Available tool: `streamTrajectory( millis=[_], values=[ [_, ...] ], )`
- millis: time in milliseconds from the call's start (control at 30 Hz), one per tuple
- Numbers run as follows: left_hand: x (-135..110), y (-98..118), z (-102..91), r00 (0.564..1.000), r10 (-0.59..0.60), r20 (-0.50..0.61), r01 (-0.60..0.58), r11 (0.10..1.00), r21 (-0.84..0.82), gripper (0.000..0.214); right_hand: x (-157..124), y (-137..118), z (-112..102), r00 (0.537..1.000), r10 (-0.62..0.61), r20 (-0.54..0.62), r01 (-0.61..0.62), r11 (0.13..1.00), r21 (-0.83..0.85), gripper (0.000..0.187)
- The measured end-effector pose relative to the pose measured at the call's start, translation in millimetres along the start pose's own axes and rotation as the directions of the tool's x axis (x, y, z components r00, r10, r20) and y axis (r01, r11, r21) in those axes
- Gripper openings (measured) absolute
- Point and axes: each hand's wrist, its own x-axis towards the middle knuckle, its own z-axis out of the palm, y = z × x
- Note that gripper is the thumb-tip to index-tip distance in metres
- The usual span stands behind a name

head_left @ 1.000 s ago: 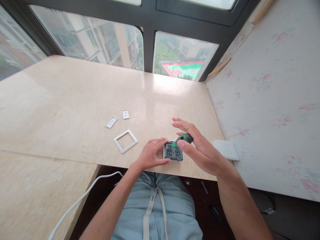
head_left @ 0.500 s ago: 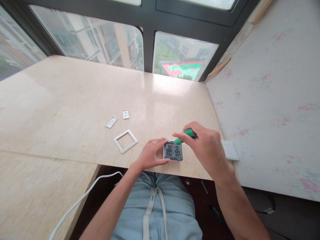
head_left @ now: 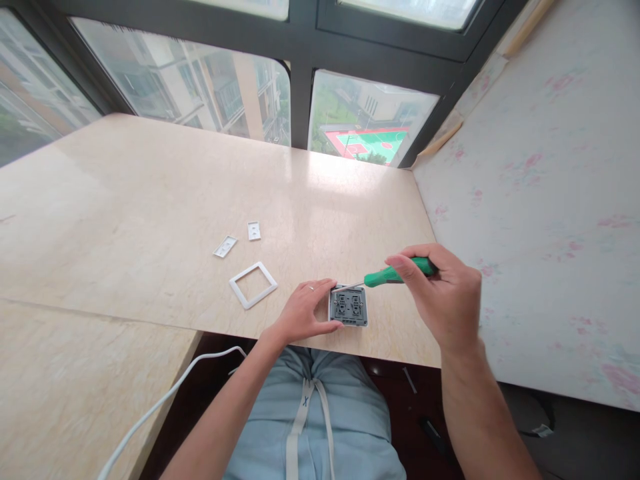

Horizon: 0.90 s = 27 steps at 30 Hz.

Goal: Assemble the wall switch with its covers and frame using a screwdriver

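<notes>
A square wall switch with a white edge and a grey inner face lies near the front edge of the counter. My left hand grips its left side, thumb at the near corner and fingers at the far one. In my right hand is a screwdriver with a green handle, held nearly level. Its metal shaft reaches left over the switch's far edge, with the tip near the far left corner by my left fingers. Whether the tip touches the switch, I cannot tell.
Left of the switch lie a white square frame and two small white covers, one cover tilted and another cover farther back. A white cable hangs at the counter's front left. A papered wall bounds the right.
My right hand has moved right and laid the screwdriver flatter. Its tip has shifted from the switch's inner face to the far edge. My left hand keeps its hold.
</notes>
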Motion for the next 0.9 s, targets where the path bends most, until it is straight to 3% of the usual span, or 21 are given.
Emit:
streamTrajectory(
  millis=[100,333,500,700,800,900],
  values=[
    [-0.1,-0.5,0.6,1.0,-0.003,-0.004,0.004,1.0,0.016,0.086,0.6,0.8,-5.0,0.995,0.088,-0.053,-0.083,0.992,0.099,0.026],
    [-0.6,0.5,2.1,1.0,-0.004,-0.006,0.005,0.999,0.048,0.081,-7.8,7.0,-1.1,0.978,0.201,-0.059,-0.173,0.933,0.315,0.023],
    [-1.1,2.5,2.8,1.0,0.019,-0.005,-0.019,0.997,0.073,0.076,-14.2,8.1,2.8,0.948,0.312,-0.059,-0.237,0.818,0.524,0.024],
    [-4.3,0.7,1.9,1.0,0.027,-0.003,-0.027,0.999,0.032,0.1,-20.8,-8.8,16.8,0.937,0.35,-0.012,-0.259,0.716,0.649,0.025],
    [-12.1,-1.6,3.6,0.996,0.003,-0.095,-0.002,1.0,0.007,0.084,-24.7,-19.0,26.6,0.958,0.286,0.023,-0.24,0.756,0.609,0.025],
    [-28.4,2.2,3.8,0.951,-0.019,-0.308,0.014,1.0,-0.017,0.049,-28.2,-27.8,35.8,0.978,0.208,0.022,-0.188,0.827,0.53,0.024]
  ],
)
